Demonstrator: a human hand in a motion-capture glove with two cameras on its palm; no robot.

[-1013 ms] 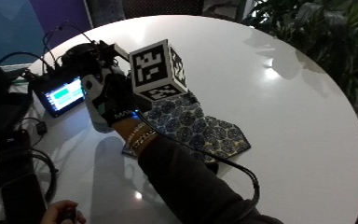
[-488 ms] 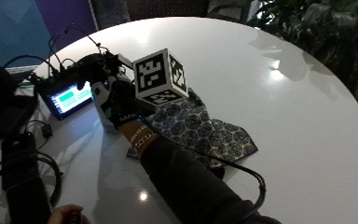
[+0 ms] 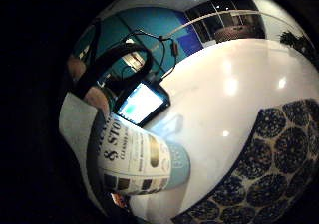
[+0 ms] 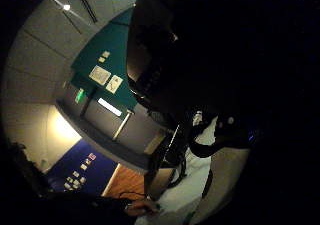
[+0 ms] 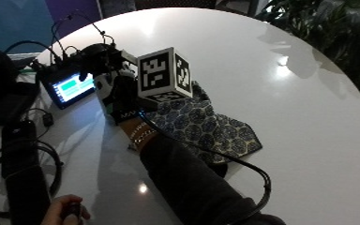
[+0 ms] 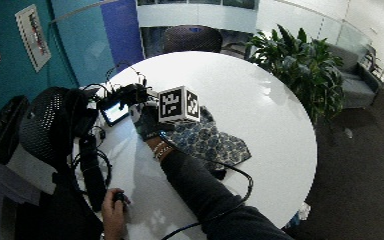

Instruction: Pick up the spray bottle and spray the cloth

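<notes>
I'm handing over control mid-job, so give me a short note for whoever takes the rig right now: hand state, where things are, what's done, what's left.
Right hand: gloved, wrapped around the spray bottle at the table's left side, beside the small lit monitor.
Cloth: blue patterned, lying flat on the white table just right of the hand.
Done: the bottle is gripped. Whether it is lifted clear of the table cannot be told.
Left: aim the nozzle at the cloth and spray it. No spraying is visible yet.
</notes>
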